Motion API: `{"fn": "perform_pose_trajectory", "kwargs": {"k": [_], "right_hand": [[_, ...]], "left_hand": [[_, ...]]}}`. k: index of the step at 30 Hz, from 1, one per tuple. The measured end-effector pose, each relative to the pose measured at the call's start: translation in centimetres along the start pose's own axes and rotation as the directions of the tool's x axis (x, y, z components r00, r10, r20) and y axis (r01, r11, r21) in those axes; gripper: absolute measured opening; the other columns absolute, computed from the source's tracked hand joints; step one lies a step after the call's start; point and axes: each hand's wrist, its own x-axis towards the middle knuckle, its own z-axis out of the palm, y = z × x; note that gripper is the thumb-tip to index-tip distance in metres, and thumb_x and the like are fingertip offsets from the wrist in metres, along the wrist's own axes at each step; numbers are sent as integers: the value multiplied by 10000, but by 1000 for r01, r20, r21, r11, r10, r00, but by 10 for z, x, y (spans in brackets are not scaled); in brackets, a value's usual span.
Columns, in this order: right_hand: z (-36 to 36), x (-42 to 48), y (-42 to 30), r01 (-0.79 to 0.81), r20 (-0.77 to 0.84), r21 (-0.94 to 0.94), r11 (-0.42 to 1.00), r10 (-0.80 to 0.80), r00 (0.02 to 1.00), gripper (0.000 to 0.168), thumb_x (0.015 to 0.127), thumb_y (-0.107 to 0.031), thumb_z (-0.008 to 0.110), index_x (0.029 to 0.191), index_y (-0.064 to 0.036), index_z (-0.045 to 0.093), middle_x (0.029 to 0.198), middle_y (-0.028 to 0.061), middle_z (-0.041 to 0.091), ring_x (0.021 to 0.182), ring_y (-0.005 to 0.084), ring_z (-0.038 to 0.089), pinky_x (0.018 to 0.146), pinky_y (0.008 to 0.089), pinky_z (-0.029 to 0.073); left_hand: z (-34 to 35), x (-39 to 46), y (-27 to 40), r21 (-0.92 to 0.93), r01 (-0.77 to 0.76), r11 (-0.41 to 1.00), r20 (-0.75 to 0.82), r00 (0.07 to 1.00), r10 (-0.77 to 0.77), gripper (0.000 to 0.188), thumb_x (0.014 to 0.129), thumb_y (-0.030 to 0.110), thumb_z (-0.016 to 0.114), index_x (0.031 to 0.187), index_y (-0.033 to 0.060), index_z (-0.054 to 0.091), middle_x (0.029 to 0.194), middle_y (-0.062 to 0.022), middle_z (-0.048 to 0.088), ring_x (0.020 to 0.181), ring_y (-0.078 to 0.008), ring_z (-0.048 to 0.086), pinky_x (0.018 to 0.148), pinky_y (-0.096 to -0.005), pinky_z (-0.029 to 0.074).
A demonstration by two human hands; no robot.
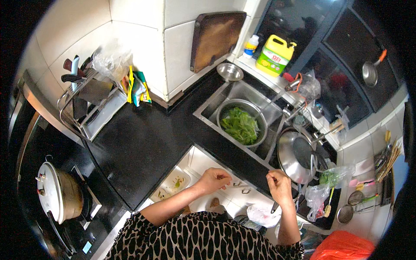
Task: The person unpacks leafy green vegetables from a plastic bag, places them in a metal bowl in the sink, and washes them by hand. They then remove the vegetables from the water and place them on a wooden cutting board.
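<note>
Green leafy vegetables fill a round metal basin in the left bowl of a steel sink. Water runs from the faucet into the basin. My left hand hovers before the counter edge, its fingers curled, with nothing visible in it. My right hand is raised near the counter's front edge below the metal wok, fingers bent inward; whether it holds anything small cannot be told. Neither hand touches the basin.
A pressure cooker stands on the stove at the left. Behind the sink are a small steel bowl, a wooden cutting board and a yellow detergent jug. A knife rack stands at the back left. Plastic bags lie at the right.
</note>
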Motion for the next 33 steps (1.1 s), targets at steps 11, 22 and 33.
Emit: {"fn": "perform_pose_trajectory", "kwargs": {"k": [11,22,33], "right_hand": [[73,217,116,39,11,-23,999,-38,999,201,866,-177,614,879,11,685,846,197,672,819,354,655,726,427,499],[89,414,150,183,-336,-531,827,-404,851,239,919,-266,568,889,-58,682,829,87,691,664,229,659,547,361,528],[155,498,-167,201,-761,-638,743,-568,-313,217,940,-208,544,815,-54,631,760,76,618,622,205,580,537,331,490]], "left_hand": [[-57,50,-4,-202,-46,978,-200,980,5,196,896,75,689,1067,-16,665,914,-79,693,773,-122,651,683,-260,560],[-74,55,25,59,-53,997,-557,827,77,216,916,163,603,799,-12,650,671,-53,636,524,-117,578,483,-278,486],[-59,48,25,-82,-87,993,-568,822,25,245,946,208,588,848,-9,646,709,-59,632,545,-113,568,502,-258,493]]}}
